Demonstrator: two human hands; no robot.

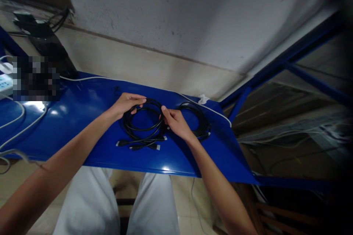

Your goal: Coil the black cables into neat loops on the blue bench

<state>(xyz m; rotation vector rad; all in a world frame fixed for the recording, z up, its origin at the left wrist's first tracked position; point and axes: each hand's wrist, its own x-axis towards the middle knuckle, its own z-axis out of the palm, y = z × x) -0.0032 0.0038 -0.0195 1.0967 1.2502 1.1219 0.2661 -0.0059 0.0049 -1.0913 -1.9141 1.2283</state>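
Observation:
A coil of black cable (143, 124) lies on the blue table top (82, 117), with its plug ends (138, 143) spread toward the front edge. My left hand (125, 104) grips the coil's upper left side, fingers curled over the strands. My right hand (175, 121) pinches the coil's right side. Just to the right, partly behind my right hand, lies a second black cable coil (200, 121).
White cables (16, 132) trail over the table's left part, near a white power strip (5, 82). A white cable (209, 109) runs along the back edge. A blue metal frame (289, 58) stands at the right, with wires on the floor beyond.

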